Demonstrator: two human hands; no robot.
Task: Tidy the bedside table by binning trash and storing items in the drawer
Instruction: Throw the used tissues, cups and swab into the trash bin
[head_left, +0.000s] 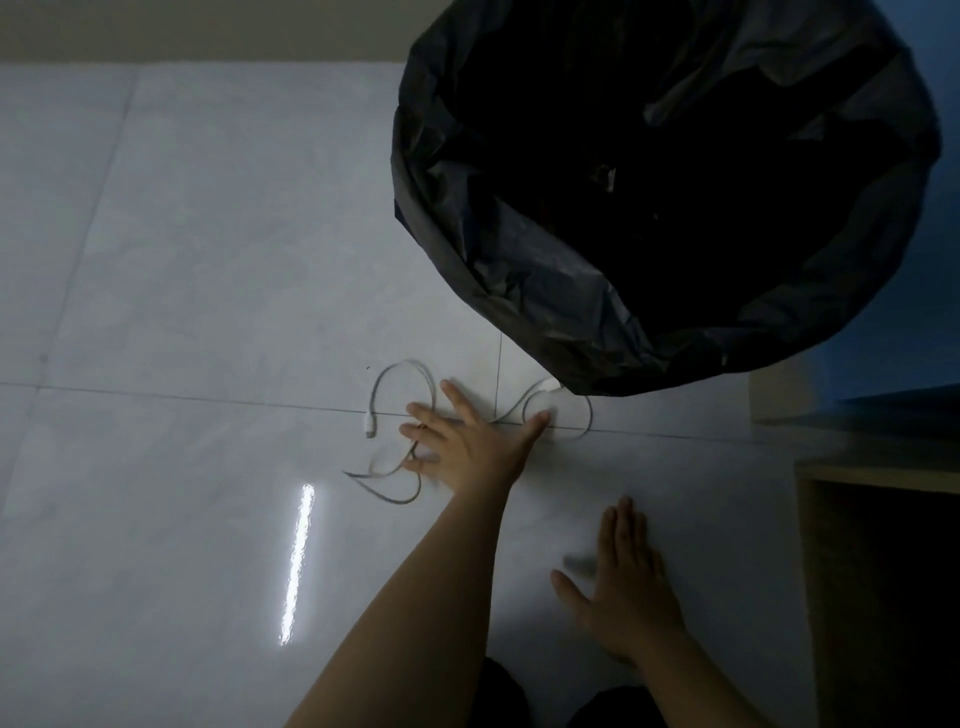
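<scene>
Floor (208, 260): pale glossy tiles.
Bin (670, 197): black-lined.
Cable (400, 374): white, looped just beside bin.
Left hand (467, 441): fingers spread over cable, grip released.
Right hand (628, 587): flat, empty, nearer than the bin.

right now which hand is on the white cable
The left hand, stretched forward with spread fingers over the white cable on the floor near the black bin bag. The right hand hovers nearer, touching no cable.
</scene>
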